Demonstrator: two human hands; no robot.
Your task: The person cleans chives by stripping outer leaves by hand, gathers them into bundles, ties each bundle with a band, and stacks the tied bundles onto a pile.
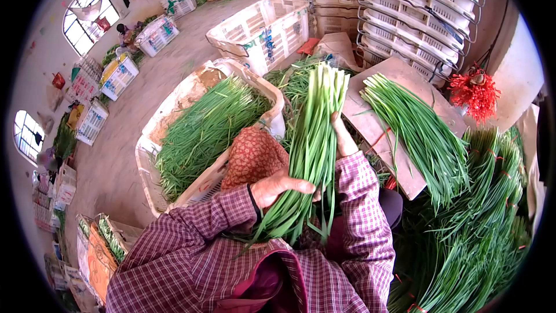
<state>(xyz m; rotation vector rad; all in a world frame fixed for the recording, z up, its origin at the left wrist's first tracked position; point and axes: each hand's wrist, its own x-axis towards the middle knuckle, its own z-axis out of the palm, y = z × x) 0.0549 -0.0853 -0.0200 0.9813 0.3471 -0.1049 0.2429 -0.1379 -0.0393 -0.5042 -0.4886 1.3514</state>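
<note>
A large bunch of garlic chives (315,133) stands nearly upright before my chest, white stem ends up and green leaf tips hanging down. My left hand (275,188) grips its lower leafy part, thumb laid across the front. Higher up on the right side, my right hand (345,134) is wrapped round the bunch, most of its fingers hidden behind the stems. To the right, another pile of chives (420,133) lies on a tilted board (373,116). Loose chives (208,122) fill the white plastic crate (142,165) on my left.
Tied chive bundles (475,226) are heaped at my right. Red ties (475,93) hang beside stacked white crates (414,14). A white crate (266,37) stands ahead. Red patterned cloth (252,159) covers my knee. Other people and crates line the far wall.
</note>
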